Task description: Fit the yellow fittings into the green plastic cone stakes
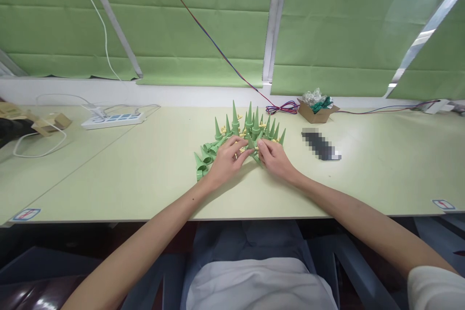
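Observation:
My left hand (229,154) is closed, its thumb and forefinger around a small green plastic spike (251,143). Right beside it, my right hand (275,156) pinches a green piece of the same kind, mostly covered by the fingers. Behind both hands, several green plastic spikes (235,118) stand upright on their wide ends, points up. Small pale yellow parts (282,140) show among them. To the left of my left hand, more green spikes with hollow round ends (206,157) lie on their sides in a heap.
All this is on a pale table (145,174). At the right are a dark, pixelated object (319,144) and a cardboard box (315,115) with plastic bags. A red-blue cable coil (285,107) lies at the back. A white power strip (114,120) is on the left.

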A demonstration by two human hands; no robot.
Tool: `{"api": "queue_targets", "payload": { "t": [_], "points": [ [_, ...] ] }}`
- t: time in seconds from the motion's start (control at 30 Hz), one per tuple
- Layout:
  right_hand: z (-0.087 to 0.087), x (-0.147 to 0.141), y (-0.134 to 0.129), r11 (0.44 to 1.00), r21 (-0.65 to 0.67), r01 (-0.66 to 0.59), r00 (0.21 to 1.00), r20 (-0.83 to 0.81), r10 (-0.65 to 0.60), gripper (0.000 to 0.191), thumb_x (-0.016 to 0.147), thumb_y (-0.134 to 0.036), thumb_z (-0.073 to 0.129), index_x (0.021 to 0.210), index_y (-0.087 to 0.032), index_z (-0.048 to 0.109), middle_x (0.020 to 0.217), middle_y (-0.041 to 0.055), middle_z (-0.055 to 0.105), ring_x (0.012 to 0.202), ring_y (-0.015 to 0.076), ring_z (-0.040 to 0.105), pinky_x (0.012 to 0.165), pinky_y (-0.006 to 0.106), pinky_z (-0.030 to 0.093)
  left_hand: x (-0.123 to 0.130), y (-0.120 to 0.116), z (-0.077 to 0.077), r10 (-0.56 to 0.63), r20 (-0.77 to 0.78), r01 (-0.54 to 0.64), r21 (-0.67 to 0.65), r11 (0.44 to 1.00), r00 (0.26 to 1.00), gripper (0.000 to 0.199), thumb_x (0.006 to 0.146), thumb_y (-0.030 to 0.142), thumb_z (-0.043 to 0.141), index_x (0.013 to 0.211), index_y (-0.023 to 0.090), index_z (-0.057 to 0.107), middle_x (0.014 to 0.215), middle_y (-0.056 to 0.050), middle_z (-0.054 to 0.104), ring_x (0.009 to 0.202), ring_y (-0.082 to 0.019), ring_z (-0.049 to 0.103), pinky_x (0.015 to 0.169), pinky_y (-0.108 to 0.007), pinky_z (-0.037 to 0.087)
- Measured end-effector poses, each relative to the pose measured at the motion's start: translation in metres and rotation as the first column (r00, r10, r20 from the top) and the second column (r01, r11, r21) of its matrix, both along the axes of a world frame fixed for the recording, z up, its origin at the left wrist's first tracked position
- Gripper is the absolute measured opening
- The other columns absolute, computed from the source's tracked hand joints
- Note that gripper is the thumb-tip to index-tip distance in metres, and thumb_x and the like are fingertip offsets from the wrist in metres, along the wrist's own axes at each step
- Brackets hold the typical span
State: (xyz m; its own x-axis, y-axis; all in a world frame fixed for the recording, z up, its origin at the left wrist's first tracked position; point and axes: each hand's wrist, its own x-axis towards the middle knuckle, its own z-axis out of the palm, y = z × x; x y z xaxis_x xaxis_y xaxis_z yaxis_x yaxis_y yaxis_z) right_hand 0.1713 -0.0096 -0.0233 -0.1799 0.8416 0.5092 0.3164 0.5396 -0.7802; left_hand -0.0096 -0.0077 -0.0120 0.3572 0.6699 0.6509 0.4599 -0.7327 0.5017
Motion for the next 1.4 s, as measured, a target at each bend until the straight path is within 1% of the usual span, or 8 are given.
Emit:
{"api": "queue_targets", "payload": {
  "t": [0.1,0.23,0.4,0.57,0.8,0.97,1.13,1.4],
  "points": [
    [0.001,0.000,0.000,0.999,0.017,0.036,0.998,-0.044,-0.036,0.049,0.098,-0.060,0.037,0.067,-0.023,0.038,0.056,-0.0017,0.041,0.053,0.0135,0.041,0.049,0.027,0.034,0.000,-0.001,0.002,0.037,0.019,-0.036,-0.032,0.999,0.999,0.023,0.097,0.038,0.051,0.102,0.019,0.064,0.099,-0.006,0.064,0.069,-0.013,0.055,0.065,-0.026,0.044],
    [0.003,0.000,0.000,0.997,0.038,0.074,0.995,-0.074,-0.071,0.047,0.098,-0.060,0.038,0.068,-0.023,0.038,0.059,-0.0006,0.043,0.055,0.0139,0.043,0.050,0.027,0.034,0.001,-0.003,0.006,0.083,0.078,-0.069,-0.171,0.983,0.993,0.044,0.101,0.047,0.038,0.078,0.017,0.061,0.069,-0.003,0.060,0.061,-0.014,0.052,0.062,-0.027,0.041],
    [0.002,0.001,-0.001,0.999,0.034,0.028,0.999,-0.030,-0.027,0.043,0.099,-0.057,0.038,0.071,-0.023,0.037,0.061,-0.0014,0.044,0.055,0.0130,0.041,0.051,0.027,0.034,0.001,-0.003,0.010,-0.045,0.120,0.094,-0.443,0.892,0.992,0.067,0.098,0.062,0.033,0.057,0.016,0.060,0.053,-0.002,0.055,0.051,-0.013,0.052,0.057,-0.027,0.041],
    [0.000,0.002,-0.001,0.999,0.036,-0.013,1.000,-0.005,0.014,0.043,0.099,-0.057,0.040,0.073,-0.023,0.039,0.059,-0.0033,0.041,0.054,0.0126,0.039,0.051,0.026,0.033,-0.001,-0.002,0.010,-0.125,0.142,0.183,-0.539,0.822,0.982,0.059,0.092,0.065,0.045,0.060,0.016,0.057,0.049,0.001,0.052,0.046,-0.012,0.050,0.053,-0.026,0.040],
    [0.000,0.004,-0.001,0.999,0.029,-0.027,0.999,-0.019,0.028,0.045,0.099,-0.056,0.041,0.069,-0.023,0.039,0.055,-0.0035,0.039,0.052,0.0126,0.038,0.051,0.027,0.031,-0.001,-0.003,0.008,-0.088,0.110,0.132,-0.507,0.852,0.990,0.044,0.091,0.056,0.055,0.070,0.018,0.054,0.055,0.004,0.049,0.048,-0.011,0.047,0.051,-0.025,0.037],
    [0.001,0.003,-0.001,0.999,-0.009,-0.038,0.998,-0.041,0.038,0.049,0.099,-0.057,0.040,0.063,-0.022,0.036,0.053,-0.0030,0.037,0.050,0.0123,0.038,0.050,0.027,0.032,0.000,-0.002,0.006,-0.047,0.056,0.060,-0.260,0.964,0.997,0.033,0.084,0.048,0.069,0.075,0.017,0.058,0.073,0.000,0.056,0.059,-0.011,0.048,0.054,-0.025,0.039],
    [-0.001,0.002,0.001,0.999,-0.022,-0.045,0.997,-0.069,0.043,0.052,0.098,-0.055,0.041,0.060,-0.021,0.040,0.052,-0.0023,0.039,0.050,0.0117,0.039,0.049,0.027,0.032,-0.001,0.001,0.000,-0.038,0.033,0.041,-0.083,0.996,0.999,0.027,0.082,0.042,0.072,0.082,0.018,0.060,0.076,-0.001,0.055,0.064,-0.013,0.049,0.059,-0.026,0.043],
    [-0.001,-0.001,-0.001,1.000,-0.009,-0.011,0.996,-0.094,0.010,0.046,0.100,-0.054,0.041,0.068,-0.020,0.043,0.057,-0.0032,0.039,0.052,0.0108,0.039,0.050,0.025,0.032,0.003,0.000,0.005,0.024,0.092,-0.002,-0.233,0.973,0.995,0.025,0.084,0.039,0.068,0.095,0.019,0.058,0.089,-0.002,0.063,0.061,-0.010,0.054,0.055,-0.023,0.044]
  ]
}}
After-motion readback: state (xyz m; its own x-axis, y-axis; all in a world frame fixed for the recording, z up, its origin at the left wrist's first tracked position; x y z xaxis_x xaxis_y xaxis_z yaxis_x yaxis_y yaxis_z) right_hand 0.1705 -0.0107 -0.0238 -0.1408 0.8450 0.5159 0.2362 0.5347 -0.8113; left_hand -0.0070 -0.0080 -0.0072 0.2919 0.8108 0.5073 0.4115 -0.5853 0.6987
